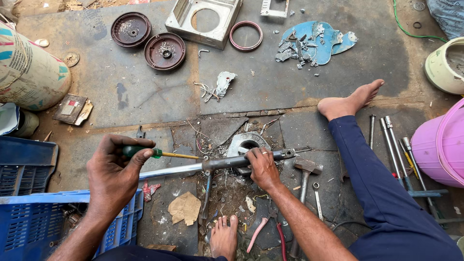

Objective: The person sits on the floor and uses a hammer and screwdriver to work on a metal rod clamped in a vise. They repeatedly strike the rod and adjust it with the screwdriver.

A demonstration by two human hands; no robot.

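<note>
Stiff, heavy-looking metal rod [241, 162] clamped mid-length in right hand [263, 169]; left hand [113, 169] closed round green-handled screwdriver [159, 154], tip at the joint.

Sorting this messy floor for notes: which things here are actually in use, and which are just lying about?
In use:
left hand holding the screwdriver
right hand gripping the metal rod

Lying about:
hammer
spanner
two round discs
rubber ring
pink bucket
blue crate
</note>
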